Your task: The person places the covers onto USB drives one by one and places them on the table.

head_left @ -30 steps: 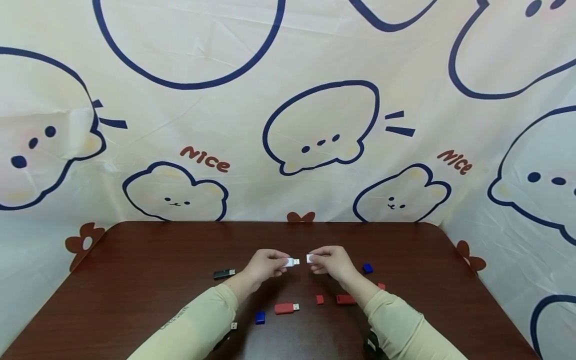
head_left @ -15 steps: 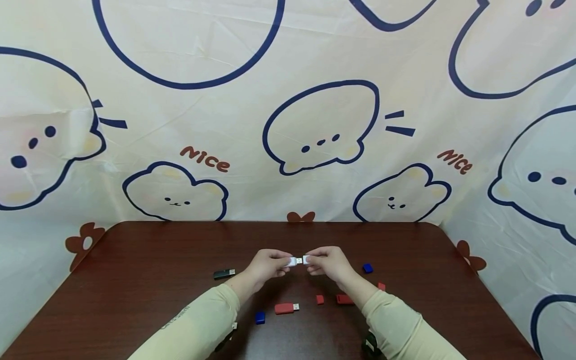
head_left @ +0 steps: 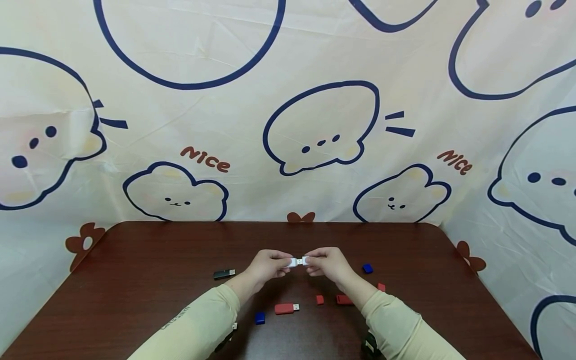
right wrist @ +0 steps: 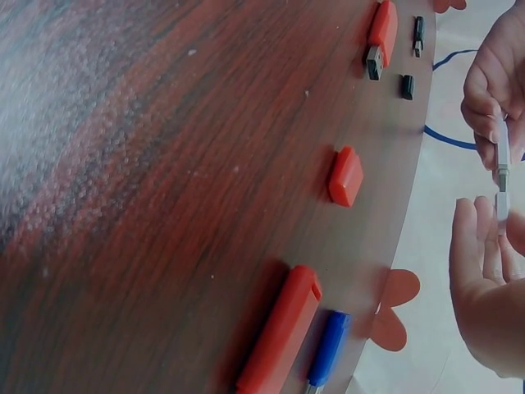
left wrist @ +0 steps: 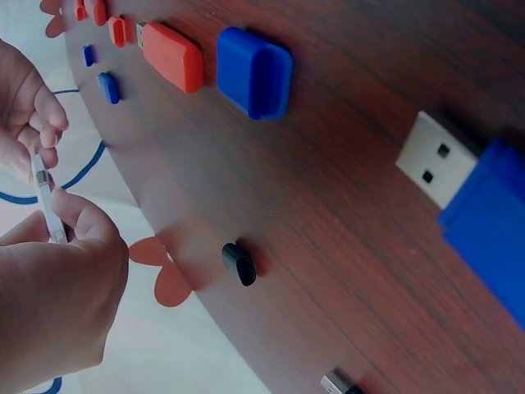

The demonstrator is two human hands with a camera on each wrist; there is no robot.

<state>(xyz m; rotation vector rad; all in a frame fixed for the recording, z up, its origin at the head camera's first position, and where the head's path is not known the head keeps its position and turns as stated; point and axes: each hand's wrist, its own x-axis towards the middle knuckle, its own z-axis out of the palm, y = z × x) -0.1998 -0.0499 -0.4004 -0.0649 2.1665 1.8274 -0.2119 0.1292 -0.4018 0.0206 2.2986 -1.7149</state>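
Above the far middle of the table, my left hand [head_left: 268, 264] grips a white USB flash drive [head_left: 292, 262] by its body, its metal plug pointing right. My right hand [head_left: 330, 262] pinches a small white cap [head_left: 305, 260] between thumb and fingers, in line with the plug. Part of the plug still shows between drive body and cap. From the right wrist, the drive [right wrist: 504, 152] and cap [right wrist: 502, 209] line up end to end, the cap right at the plug's tip. Fingertips cover much of both pieces.
On the brown table lie a black USB drive [head_left: 224, 274], a red USB drive [head_left: 284, 309], a blue cap [head_left: 259, 318], a red cap [head_left: 320, 300] and another red drive [head_left: 344, 300]. A blue drive [left wrist: 492, 230] and black cap [left wrist: 239, 263] show from the left wrist.
My right hand has moved slightly left, bringing the white cap from a gap away up to the drive's plug. The left hand has barely moved, and the table items stay put.
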